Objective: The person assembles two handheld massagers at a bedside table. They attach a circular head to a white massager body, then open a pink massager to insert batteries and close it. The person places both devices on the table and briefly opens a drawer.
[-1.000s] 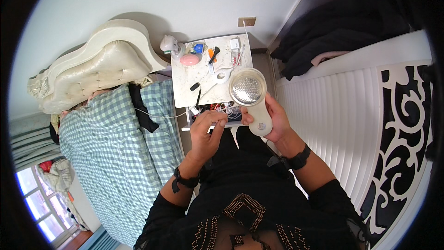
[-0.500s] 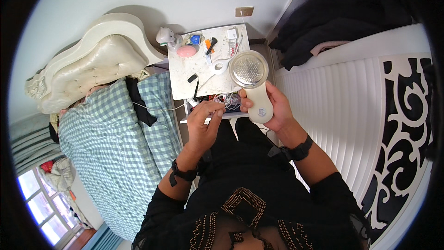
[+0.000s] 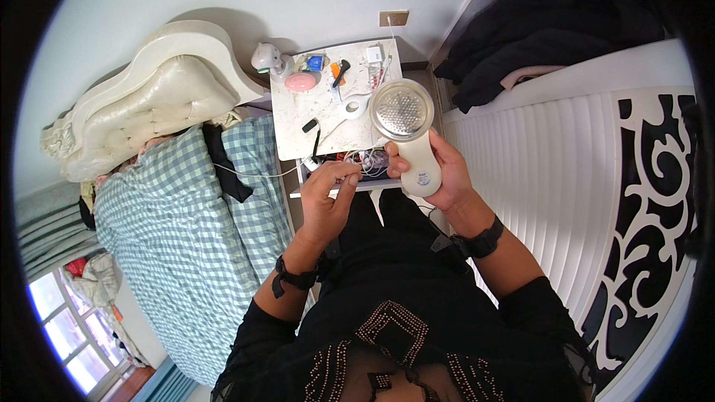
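Note:
In my right hand (image 3: 445, 171) is a cream-white fabric shaver (image 3: 422, 167), its fingers wrapped round the handle. The shaver's round perforated metal head (image 3: 403, 110) points up and away from me, over the front right of the small white table. My left hand (image 3: 328, 197) is beside it on the left, thumb and fingers drawn together at the drawer's front edge. Its fingertips meet the loops of a thin white cable (image 3: 370, 158); whether they grip the cable I cannot tell. Under the tabletop, the open drawer (image 3: 298, 176) holds cables and small items.
On the worn white table (image 3: 298, 134) lie a pink oval object (image 3: 301, 83), a white ring-shaped item (image 3: 352, 107) and a black-handled tool (image 3: 341, 72). A checked bed (image 3: 179, 238) stands left; a white ribbed panel (image 3: 529, 171) is on the right. A cable (image 3: 257, 176) spans bed to drawer.
The fabric shaver has shifted very slightly to the right and away from me with my right hand. My left hand stays almost where it was.

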Demonstrator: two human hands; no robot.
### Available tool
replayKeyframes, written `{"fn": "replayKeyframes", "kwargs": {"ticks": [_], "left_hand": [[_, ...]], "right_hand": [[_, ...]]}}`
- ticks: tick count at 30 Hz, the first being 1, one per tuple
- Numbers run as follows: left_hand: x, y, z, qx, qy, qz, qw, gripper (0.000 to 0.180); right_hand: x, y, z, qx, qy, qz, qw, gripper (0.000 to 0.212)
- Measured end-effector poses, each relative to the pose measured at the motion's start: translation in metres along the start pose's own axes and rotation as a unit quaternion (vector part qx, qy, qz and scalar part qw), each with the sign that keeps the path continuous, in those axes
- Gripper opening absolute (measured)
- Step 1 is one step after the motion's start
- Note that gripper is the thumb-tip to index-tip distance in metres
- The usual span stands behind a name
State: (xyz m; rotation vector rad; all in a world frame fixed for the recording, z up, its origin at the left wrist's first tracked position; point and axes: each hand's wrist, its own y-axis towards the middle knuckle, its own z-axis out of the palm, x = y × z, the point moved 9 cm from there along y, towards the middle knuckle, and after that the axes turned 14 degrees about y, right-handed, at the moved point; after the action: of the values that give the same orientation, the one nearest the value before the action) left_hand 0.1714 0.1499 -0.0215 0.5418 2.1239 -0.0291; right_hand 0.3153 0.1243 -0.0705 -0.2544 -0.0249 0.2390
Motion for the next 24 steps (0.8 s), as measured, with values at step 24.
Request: {"fn": "replayKeyframes", "kwargs": {"ticks": [24], "left_hand": [[0.0023, 0.0019, 0.0060, -0.001, 0.003, 0.002, 1.000, 0.009]], "right_hand": [[0.0054, 0.0000, -0.0027, -0.016, 0.025, -0.007, 1.000, 0.042]]}}
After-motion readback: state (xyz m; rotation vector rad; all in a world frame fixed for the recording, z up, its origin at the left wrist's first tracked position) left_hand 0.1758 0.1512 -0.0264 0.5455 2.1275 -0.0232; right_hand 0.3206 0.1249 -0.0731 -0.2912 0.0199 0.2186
